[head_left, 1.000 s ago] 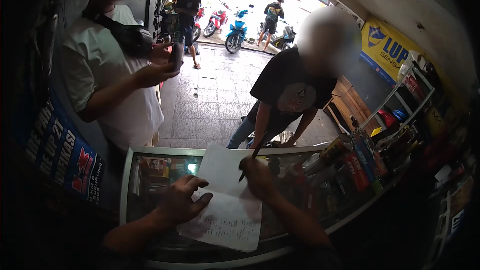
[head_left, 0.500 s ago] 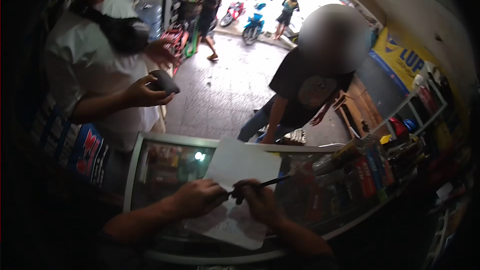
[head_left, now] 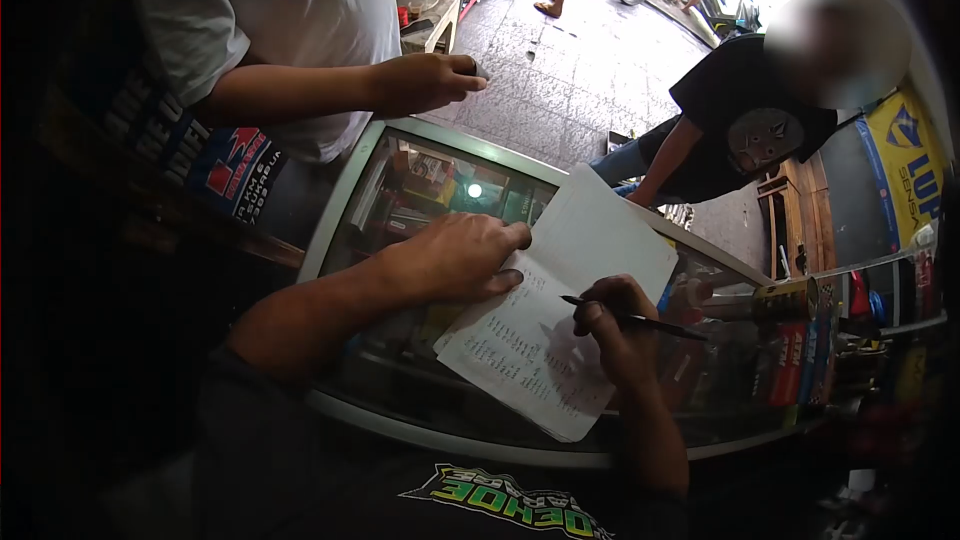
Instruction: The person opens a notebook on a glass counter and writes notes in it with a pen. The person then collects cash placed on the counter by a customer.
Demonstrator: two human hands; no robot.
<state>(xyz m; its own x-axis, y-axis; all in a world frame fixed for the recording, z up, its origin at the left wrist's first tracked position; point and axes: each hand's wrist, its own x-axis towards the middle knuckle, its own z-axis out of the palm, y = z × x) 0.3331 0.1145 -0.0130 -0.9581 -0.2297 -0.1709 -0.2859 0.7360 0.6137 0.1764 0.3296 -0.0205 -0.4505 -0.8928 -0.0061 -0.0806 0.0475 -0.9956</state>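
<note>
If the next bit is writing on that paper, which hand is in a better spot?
Probably the right hand: it holds the pen, with the tip pointing over the paper. The left hand has no pen and rests at the paper's left side.

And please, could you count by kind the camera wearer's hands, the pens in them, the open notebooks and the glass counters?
Hands, left hand and right hand: 2
Pen: 1
Open notebook: 1
Glass counter: 1
Total: 5
</note>
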